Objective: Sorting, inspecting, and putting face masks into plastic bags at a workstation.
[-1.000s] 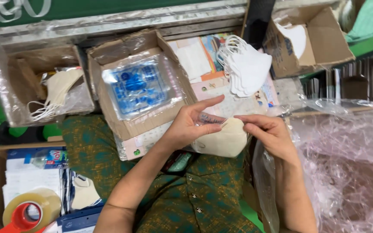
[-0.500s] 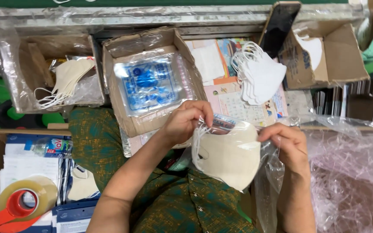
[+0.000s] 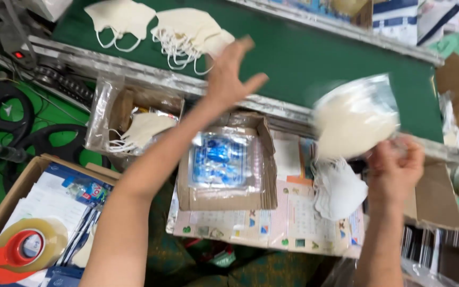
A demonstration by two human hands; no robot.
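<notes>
Green conveyor belt (image 3: 314,58): spans upper view; two heaps of cream face masks (image 3: 187,29) at its left end.
Cardboard box (image 3: 264,175), centre, below belt: lined with clear film, holds blue-printed packets (image 3: 219,159).
Plastic-lined box (image 3: 107,114), left: more cream masks inside.
Tape dispenser (image 3: 19,250), red, with clear roll: lower left corner.
Bagged cream mask (image 3: 354,117), blurred: raised above right hand (image 3: 397,170), lower edge pinched in closed fingers (image 3: 410,157), bag standing up and leftward from them.
White mask stack (image 3: 338,188): just left of right hand, on printed sheet.
Left hand (image 3: 229,72): lifted over belt edge, fingers spread wide, holding nothing, well apart from bagged mask.
</notes>
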